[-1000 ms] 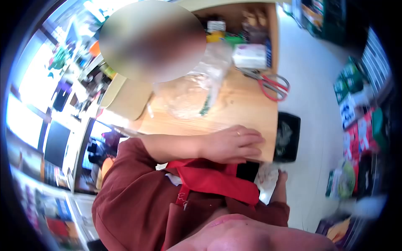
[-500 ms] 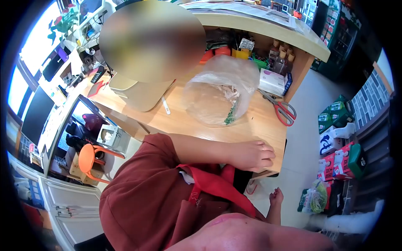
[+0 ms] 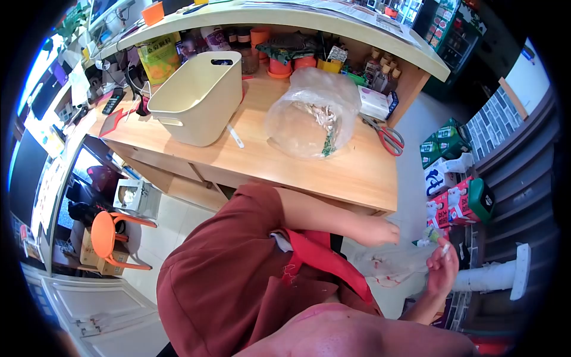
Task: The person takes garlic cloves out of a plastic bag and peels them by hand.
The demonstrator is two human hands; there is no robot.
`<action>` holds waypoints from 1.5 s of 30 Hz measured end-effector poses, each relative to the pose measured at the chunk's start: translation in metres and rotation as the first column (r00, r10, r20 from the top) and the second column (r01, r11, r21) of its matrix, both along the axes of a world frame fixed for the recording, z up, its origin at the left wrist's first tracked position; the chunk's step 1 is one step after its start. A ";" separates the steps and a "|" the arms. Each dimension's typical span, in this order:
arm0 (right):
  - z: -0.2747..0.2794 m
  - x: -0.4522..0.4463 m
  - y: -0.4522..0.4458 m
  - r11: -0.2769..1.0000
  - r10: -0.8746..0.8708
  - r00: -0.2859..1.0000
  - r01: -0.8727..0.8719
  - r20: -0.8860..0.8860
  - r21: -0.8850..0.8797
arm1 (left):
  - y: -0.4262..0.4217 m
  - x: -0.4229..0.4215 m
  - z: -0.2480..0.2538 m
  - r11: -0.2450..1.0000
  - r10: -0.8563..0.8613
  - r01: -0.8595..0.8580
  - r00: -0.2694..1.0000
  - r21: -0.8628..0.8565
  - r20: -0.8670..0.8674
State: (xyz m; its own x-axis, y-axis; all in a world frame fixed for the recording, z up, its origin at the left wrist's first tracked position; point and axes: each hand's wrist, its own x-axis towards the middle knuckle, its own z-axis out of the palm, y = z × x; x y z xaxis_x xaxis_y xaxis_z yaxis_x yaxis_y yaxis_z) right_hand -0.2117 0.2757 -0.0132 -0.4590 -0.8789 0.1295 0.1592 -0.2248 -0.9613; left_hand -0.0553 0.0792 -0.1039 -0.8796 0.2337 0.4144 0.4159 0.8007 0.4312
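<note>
A clear thin plastic bag point(image 3: 410, 265) hangs between my two hands, past the counter's right end. My right hand point(image 3: 443, 268) pinches its edge with thumb and fingers. Close to the counter corner, my left hand point(image 3: 380, 231) is closed at the bag's other side; its fingertips are partly hidden. Through the film some red marks show; I cannot tell whether they lie in the bag or behind it. On the counter rests a larger clear plastic bag point(image 3: 291, 128) with pale pieces and something green inside. Scissors point(image 3: 389, 141) with red-and-grey handles lie right of it.
A cream plastic bin point(image 3: 199, 98) stands on the wooden counter point(image 3: 267, 169), with a white stick point(image 3: 235, 135) beside it. Bottles point(image 3: 380, 71) and a white box point(image 3: 375, 102) sit under the raised shelf. Red cartons point(image 3: 452, 202) are stacked on the floor at right. An orange stool point(image 3: 104, 235) stands at left.
My left hand has moved off the counter corner. My right hand has come up from below, and a clear bag now stretches between them. The view has shifted, bringing the cream bin fully into sight.
</note>
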 end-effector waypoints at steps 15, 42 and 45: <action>0.071 0.082 0.017 0.901 0.291 0.956 -0.283 -0.025 -0.328 | 0.063 -0.048 -0.131 0.993 0.032 0.056 0.722 -0.104 0.691; 0.046 0.025 0.002 0.954 0.041 0.998 -0.023 0.053 -0.298 | 0.048 -0.024 -0.083 0.953 0.033 -0.146 0.920 0.264 0.391; 0.033 0.003 0.015 0.966 0.023 0.993 0.008 0.117 -0.260 | 0.032 -0.009 -0.039 0.890 0.009 -0.208 0.898 0.406 0.441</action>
